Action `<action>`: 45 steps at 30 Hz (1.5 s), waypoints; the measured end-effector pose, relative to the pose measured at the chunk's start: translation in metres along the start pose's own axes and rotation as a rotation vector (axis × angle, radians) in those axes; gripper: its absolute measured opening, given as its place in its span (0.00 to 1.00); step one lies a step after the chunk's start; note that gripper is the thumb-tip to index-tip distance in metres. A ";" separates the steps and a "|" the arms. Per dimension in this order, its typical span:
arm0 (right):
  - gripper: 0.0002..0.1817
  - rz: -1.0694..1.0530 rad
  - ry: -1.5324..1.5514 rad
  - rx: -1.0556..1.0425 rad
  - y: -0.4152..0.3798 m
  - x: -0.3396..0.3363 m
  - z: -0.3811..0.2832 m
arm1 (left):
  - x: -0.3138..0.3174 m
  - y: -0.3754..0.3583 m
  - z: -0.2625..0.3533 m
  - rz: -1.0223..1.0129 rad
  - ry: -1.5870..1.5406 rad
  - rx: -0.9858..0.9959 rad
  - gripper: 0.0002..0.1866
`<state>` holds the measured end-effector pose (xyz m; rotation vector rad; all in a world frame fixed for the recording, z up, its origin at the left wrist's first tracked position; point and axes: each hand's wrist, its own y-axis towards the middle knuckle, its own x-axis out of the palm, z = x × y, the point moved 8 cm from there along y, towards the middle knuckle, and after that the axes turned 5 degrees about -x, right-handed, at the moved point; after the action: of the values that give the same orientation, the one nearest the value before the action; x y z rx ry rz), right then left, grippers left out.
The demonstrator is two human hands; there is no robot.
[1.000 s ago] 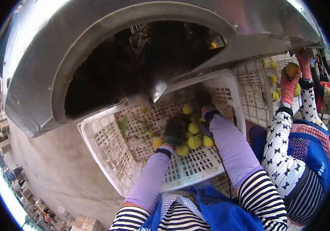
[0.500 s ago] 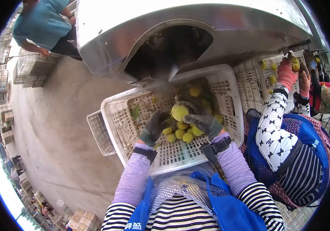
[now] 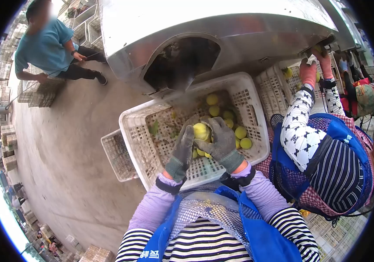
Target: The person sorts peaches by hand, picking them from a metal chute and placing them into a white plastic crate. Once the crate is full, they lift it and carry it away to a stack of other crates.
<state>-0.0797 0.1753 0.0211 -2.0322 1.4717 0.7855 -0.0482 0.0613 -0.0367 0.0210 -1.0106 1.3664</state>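
Observation:
Between both gloved hands is a yellow-green round fruit (image 3: 202, 132), held over a white plastic crate (image 3: 128, 126). My left hand (image 3: 181, 150), in a dark grey glove, closes on the fruit's left side. From the right, my right hand (image 3: 223, 142) wraps round the same fruit, its glove grey and dusty. More yellow-green fruit (image 3: 245, 143) lies in the crate beside and behind my right hand, some of it hidden under the hands. A green leaf (image 3: 153, 127) and small debris lie on the crate's left part.
A metal machine (image 3: 222, 28) with a dark opening (image 3: 182, 59) stands behind the crate. A smaller crate (image 3: 119, 155) sits at left on the concrete floor (image 3: 78, 148). A co-worker (image 3: 322, 161) in pink gloves works at right; a person in teal (image 3: 47, 43) stands far left.
My hands have drawn together round the fruit, which sits slightly lower and further left. Fruit in the crate lies differently. The view has shifted, showing more of the person in teal.

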 end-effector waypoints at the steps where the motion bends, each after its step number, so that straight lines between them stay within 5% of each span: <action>1: 0.40 0.027 -0.056 -0.073 0.008 -0.010 -0.005 | -0.001 0.000 0.014 0.032 0.178 0.035 0.26; 2: 0.40 0.052 -0.107 -0.143 0.015 -0.019 -0.012 | 0.001 0.000 0.027 0.067 0.359 0.065 0.26; 5: 0.39 0.206 0.065 -0.116 0.034 -0.046 -0.024 | 0.013 0.005 0.032 0.031 -0.008 -0.060 0.26; 7: 0.38 0.203 -0.079 -0.101 0.033 -0.044 -0.027 | 0.029 0.007 0.042 -0.009 -0.206 -0.069 0.25; 14: 0.30 0.173 -0.279 -0.080 0.101 -0.038 -0.042 | 0.023 0.014 0.085 -0.028 -0.312 0.132 0.26; 15: 0.29 0.132 -0.306 -0.061 0.118 -0.035 -0.041 | 0.000 0.018 0.070 0.121 -0.316 0.121 0.25; 19: 0.22 0.035 -0.436 -0.027 0.154 -0.002 -0.025 | -0.038 0.005 0.030 0.168 -0.242 0.045 0.23; 25: 0.15 0.422 -0.553 -0.308 0.181 0.003 -0.055 | -0.065 0.002 0.001 0.193 -0.280 0.031 0.23; 27: 0.13 0.406 -0.348 -0.306 0.176 -0.017 -0.067 | -0.068 0.001 0.001 0.226 -0.264 0.056 0.22; 30: 0.14 0.338 -0.095 -0.230 0.141 -0.020 -0.021 | -0.114 0.032 -0.046 0.376 0.050 0.137 0.25; 33: 0.16 0.174 -0.094 0.063 0.098 0.009 0.098 | -0.132 0.083 -0.092 0.400 1.008 -0.192 0.35; 35: 0.17 0.046 -0.260 0.369 0.067 0.041 0.200 | -0.144 0.107 -0.146 0.397 1.215 -0.283 0.38; 37: 0.22 -0.021 -0.226 0.445 0.046 0.072 0.252 | -0.138 0.116 -0.184 0.428 1.362 -0.324 0.41; 41: 0.39 0.007 -0.626 0.003 0.056 0.134 0.279 | -0.110 0.138 -0.208 0.460 1.605 -0.122 0.43; 43: 0.42 -0.099 -0.574 0.154 0.063 0.149 0.270 | -0.107 0.149 -0.229 0.446 1.810 0.200 0.43; 45: 0.44 -0.119 -0.475 0.248 0.060 0.157 0.278 | -0.091 0.156 -0.206 0.231 1.731 0.082 0.41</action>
<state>-0.1417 0.2463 -0.2895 -1.5921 1.1064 0.9087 -0.0427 0.1454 -0.2971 -1.0562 0.5241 1.0632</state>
